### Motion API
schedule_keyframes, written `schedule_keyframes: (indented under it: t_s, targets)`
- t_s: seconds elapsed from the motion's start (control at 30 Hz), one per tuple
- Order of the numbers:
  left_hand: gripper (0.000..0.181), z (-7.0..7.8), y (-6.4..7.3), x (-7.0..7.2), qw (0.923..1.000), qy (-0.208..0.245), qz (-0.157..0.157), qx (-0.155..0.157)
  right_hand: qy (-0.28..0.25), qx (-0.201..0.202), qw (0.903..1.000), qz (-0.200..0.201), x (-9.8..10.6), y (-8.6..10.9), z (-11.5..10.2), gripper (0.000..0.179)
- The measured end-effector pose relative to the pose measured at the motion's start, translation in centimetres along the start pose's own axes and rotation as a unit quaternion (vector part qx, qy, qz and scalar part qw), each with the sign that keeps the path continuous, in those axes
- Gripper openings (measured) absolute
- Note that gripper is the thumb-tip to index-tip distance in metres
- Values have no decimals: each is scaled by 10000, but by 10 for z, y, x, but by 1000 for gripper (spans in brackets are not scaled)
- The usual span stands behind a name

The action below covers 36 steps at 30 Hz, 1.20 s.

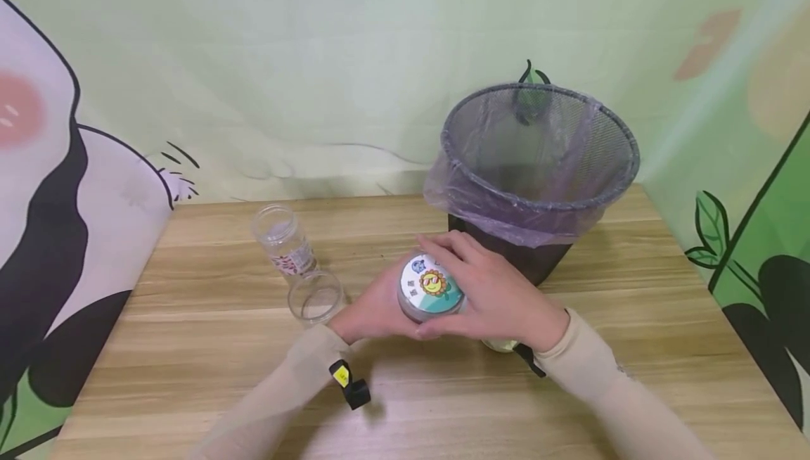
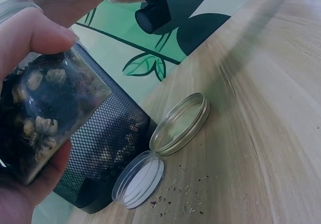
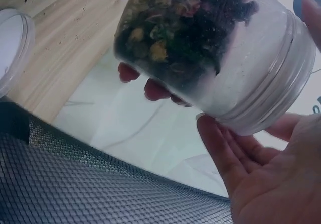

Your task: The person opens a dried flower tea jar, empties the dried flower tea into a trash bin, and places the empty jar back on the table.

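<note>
Between my hands is a clear jar (image 3: pixel 170 43), partly filled with dark dried leaves and pale dried flower buds. My left hand (image 1: pixel 380 305) holds its body, with thumb and fingers wrapped round the sides in the left wrist view. At the top, my right hand (image 1: pixel 493 291) grips the rim of the lid (image 1: pixel 432 284), which bears a smiling sunflower sticker. The lid is on the jar's mouth, and the jar is tilted in the right wrist view. In the head view the hands and lid hide most of the jar's body.
Behind my right hand stands a black mesh bin (image 1: pixel 538 256) lined with a thin purple bag. To the left are a clear labelled jar (image 1: pixel 287 242) and a second clear container (image 1: pixel 315 298). Two loose lids, one gold-rimmed (image 2: pixel 180 123) and one clear (image 2: pixel 139 181), lie near scattered crumbs (image 2: pixel 185 194).
</note>
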<state>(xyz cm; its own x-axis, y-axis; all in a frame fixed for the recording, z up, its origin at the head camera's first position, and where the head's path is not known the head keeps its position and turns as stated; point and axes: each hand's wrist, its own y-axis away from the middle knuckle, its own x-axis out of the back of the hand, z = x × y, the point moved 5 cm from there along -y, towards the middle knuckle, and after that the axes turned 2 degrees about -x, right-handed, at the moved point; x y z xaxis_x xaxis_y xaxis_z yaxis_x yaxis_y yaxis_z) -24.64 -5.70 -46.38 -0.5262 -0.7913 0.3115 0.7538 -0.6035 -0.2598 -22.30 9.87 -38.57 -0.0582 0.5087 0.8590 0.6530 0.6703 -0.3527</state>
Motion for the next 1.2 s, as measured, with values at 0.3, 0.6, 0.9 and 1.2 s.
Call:
schedule_keyframes:
  t_s: [0.3, 0.6, 0.9, 1.2]
  targets:
    - [108, -3, 1, -5, 9998, 177, -23, 79, -468, 54, 9987, -213, 0, 2, 5, 105]
    - [110, -2, -3, -5, 10000, 21, -33, 13, -961, 132, 9940, -501, 4, 1, 10, 102]
    - [102, -3, -3, -3, 9999, -107, 55, 42, -236, -263, 9993, -125, 4, 1, 9, 96]
    - [106, -2, -5, -6, 10000, -71, -42, 1, -753, 84, 9962, -433, 7, 4, 12, 84]
